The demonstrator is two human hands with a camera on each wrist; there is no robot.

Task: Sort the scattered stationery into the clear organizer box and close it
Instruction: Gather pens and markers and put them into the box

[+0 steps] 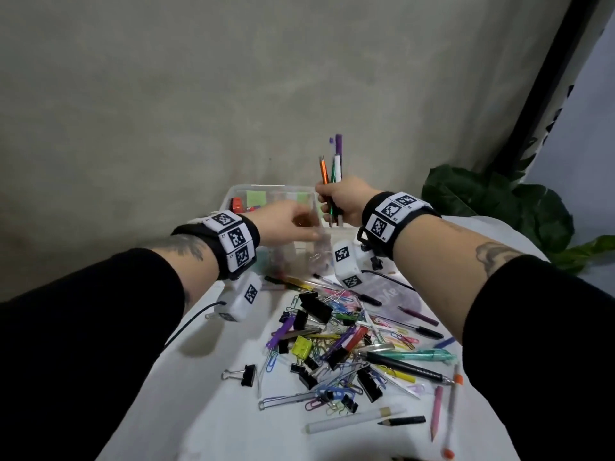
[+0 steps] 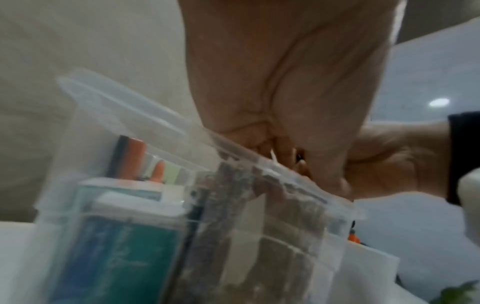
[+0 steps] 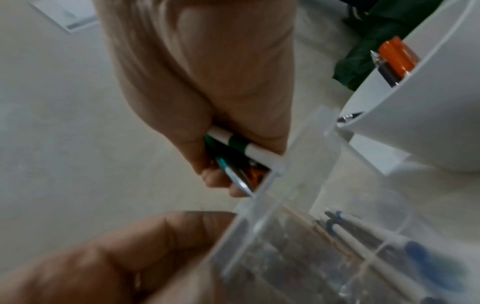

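A plain grey wall (image 1: 233,78) backs a white bench (image 1: 206,410), with a dark green leafy plant (image 1: 492,201) at its far right corner. The clear organizer box (image 1: 243,191) stands open at the far edge of the bench, with green sticky notes (image 1: 256,198) and a red item in its far compartments.

The right hand (image 1: 342,199) is raised over the right end of the box, its grip wrapped round a bundle of pens (image 1: 334,168) held upright: an orange one, a green one, a white one and a purple one, their lower ends poking out below the fist. In the right wrist view those ends are close to the box's rim.

The left hand (image 1: 283,224) reaches in over the near wall of the box, blurred; whether its grip holds anything, I cannot tell.

Nearer the person, loose stationery lies heaped on the bench: black binder clips (image 1: 316,307), coloured paper clips (image 1: 327,394), a yellow binder clip (image 1: 302,347), a teal pen (image 1: 419,356), a black pen (image 1: 406,367), a white marker (image 1: 352,420), a short black pencil (image 1: 404,420) and a pink pencil (image 1: 437,412).
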